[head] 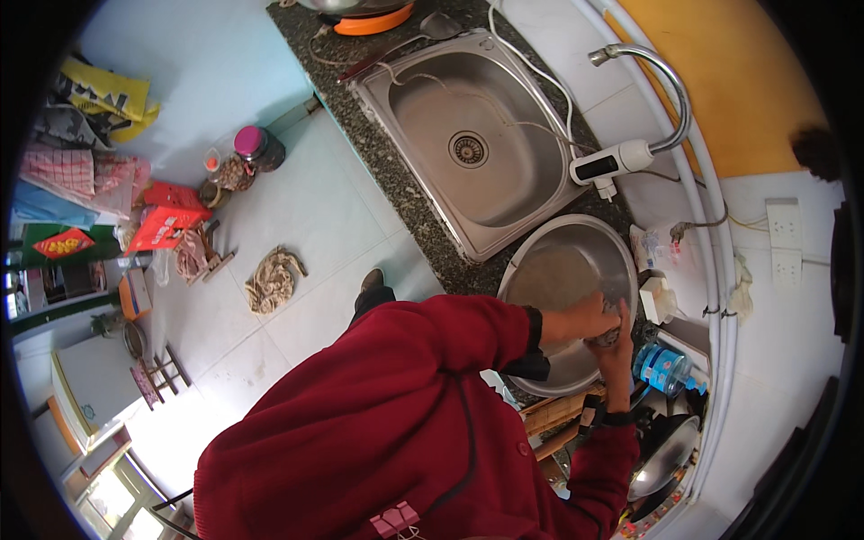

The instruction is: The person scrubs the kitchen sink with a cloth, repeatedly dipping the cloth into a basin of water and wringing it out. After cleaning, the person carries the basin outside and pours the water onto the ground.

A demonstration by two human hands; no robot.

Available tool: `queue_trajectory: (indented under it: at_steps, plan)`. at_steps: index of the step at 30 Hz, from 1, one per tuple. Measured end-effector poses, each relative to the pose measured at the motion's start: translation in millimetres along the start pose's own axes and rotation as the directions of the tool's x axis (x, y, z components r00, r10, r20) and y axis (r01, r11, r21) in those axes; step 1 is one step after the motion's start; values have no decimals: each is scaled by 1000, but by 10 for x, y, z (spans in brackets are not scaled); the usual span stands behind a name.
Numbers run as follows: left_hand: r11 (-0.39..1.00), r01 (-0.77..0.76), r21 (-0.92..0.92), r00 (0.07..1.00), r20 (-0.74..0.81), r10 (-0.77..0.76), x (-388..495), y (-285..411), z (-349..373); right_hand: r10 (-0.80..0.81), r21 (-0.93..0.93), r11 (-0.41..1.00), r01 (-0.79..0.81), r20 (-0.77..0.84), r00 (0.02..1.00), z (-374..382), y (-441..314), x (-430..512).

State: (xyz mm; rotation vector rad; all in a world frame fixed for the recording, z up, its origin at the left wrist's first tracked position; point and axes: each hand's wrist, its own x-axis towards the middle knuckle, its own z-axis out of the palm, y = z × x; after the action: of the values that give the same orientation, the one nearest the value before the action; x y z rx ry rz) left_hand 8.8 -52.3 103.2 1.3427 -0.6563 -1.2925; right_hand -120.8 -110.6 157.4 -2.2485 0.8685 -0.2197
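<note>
Both hands meet over the right side of a large stainless steel basin, which stands beside the sink on the granite counter. Shallow, cloudy brownish water covers its bottom. A small grey-brown wad, possibly a rag or scrubber, is pressed between the hands. My left hand reaches in from above and grips it. From below, my right hand cups the same wad, fingers stretched toward the basin's far wall. The fingers hide much of it, so its exact kind cannot be told.
Above the basin lies a stainless steel sink with a cord across it. A faucet with a white body overhangs the sink. A blue-labelled bottle and a wok stand near my right arm. A crumpled cloth lies on the floor.
</note>
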Motion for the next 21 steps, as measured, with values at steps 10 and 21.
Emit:
queue_trajectory:
  at_steps: [10, 21]
  plan:
    - [978, -190, -82, 981, 12, 192, -158, 656, -1230, -84, 96, 990, 103, -180, 980, 250, -988, 256]
    - [972, -81, 219, 849, -495, 182, 266, 315, -4141, 337, 734, 620, -276, 68, 939, 2144, -1786, 1712]
